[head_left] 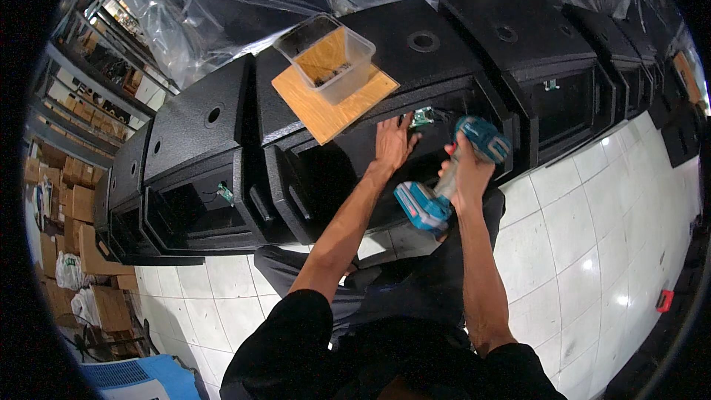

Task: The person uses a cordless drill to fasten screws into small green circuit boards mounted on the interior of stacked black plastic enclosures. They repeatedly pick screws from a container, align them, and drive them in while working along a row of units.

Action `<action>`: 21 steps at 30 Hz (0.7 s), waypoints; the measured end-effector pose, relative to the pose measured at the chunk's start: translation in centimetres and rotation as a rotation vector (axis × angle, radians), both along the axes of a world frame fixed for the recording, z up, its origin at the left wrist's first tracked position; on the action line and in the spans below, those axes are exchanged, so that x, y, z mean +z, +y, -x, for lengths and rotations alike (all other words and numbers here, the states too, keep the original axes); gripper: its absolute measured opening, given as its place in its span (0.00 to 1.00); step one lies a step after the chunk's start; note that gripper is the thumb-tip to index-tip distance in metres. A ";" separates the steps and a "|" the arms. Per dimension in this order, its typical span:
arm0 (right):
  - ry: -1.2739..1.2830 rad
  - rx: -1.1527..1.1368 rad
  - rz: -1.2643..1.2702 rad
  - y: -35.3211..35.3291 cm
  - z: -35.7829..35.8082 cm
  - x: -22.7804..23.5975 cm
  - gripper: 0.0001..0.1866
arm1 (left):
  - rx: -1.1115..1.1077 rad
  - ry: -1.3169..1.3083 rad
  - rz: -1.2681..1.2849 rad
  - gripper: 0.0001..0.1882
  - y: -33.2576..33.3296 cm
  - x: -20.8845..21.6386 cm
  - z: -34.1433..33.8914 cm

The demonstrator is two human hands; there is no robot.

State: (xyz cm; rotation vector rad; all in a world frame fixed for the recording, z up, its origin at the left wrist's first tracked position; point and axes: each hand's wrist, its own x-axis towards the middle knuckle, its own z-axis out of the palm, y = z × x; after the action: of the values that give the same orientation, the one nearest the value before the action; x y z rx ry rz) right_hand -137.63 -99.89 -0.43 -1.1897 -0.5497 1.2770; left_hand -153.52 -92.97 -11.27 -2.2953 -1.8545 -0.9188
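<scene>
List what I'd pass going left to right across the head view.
Cardboard boxes, small green board in the left cabinet, clear plastic tub, left hand, right hand holding the drill, small green board in a right-side cabinet, red object.

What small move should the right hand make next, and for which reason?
Probably the right hand should guide the teal power drill slowly toward the green circuit board. The left hand is right beside that board in the black cabinet, fingers spread, while the drill is held to the board's right. I cannot make out the drill's bit.
</scene>
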 end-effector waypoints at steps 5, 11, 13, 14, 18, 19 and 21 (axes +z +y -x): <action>0.010 -0.038 0.055 -7.0 -2.6 2.6 0.12 | -0.021 -0.151 0.076 0.26 -7.9 5.2 0.6; -0.041 0.021 -0.048 -13.4 -6.0 1.7 0.11 | -0.125 -0.286 -0.339 0.11 -12.2 20.4 2.7; -0.040 0.019 -0.060 -14.4 -6.6 1.3 0.11 | 0.001 -0.249 -0.438 0.09 -8.5 24.0 5.3; -0.034 0.019 -0.069 -14.7 -6.7 1.2 0.11 | 0.060 -0.213 -0.457 0.09 -6.0 25.8 7.0; -0.009 0.065 -0.080 -15.0 -6.8 0.8 0.19 | -0.004 0.220 0.321 0.13 1.4 28.1 11.6; -0.006 0.036 -0.087 -15.2 -6.8 1.2 0.20 | -0.055 0.320 0.441 0.14 2.1 28.3 11.0; 0.004 -0.017 -0.101 -15.7 -6.6 2.2 0.21 | -0.066 0.447 0.572 0.12 2.9 28.7 10.2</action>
State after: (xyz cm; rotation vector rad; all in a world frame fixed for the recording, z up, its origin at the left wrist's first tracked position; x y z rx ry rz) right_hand -130.99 -115.55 1.81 -1.1048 -0.5931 1.2228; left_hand -163.69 -90.04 17.48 -2.5699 -2.0099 0.1686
